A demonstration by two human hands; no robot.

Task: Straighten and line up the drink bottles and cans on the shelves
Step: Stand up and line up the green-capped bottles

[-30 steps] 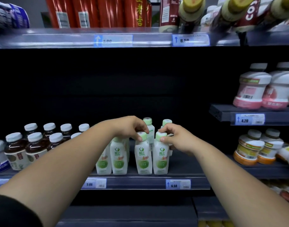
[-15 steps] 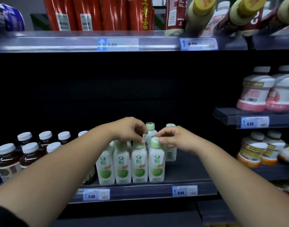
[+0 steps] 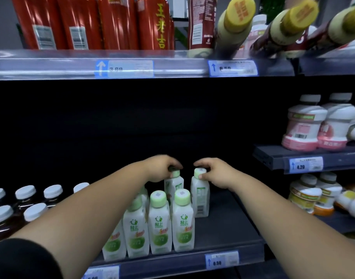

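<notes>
Several white bottles with green caps and green labels stand in a front row (image 3: 160, 228) on the dark middle shelf (image 3: 223, 234). Behind that row stand two more of the same kind. My left hand (image 3: 162, 167) grips the cap of the rear left bottle (image 3: 173, 185). My right hand (image 3: 214, 173) pinches the cap of the rear right bottle (image 3: 199, 195), which shows its back label. My left forearm hides part of the row's left end.
Brown tea bottles with white caps (image 3: 29, 200) fill the shelf's left part. Red bottles (image 3: 104, 23) and tilted yellow-capped bottles (image 3: 235, 21) stand on the top shelf. Pink-and-white jugs (image 3: 303, 125) and orange-labelled jugs (image 3: 309, 194) occupy the right-hand shelves. The shelf right of the green bottles is bare.
Both hands have left the front-row caps and reached back to the two rear bottles. The view has moved closer and lower.
</notes>
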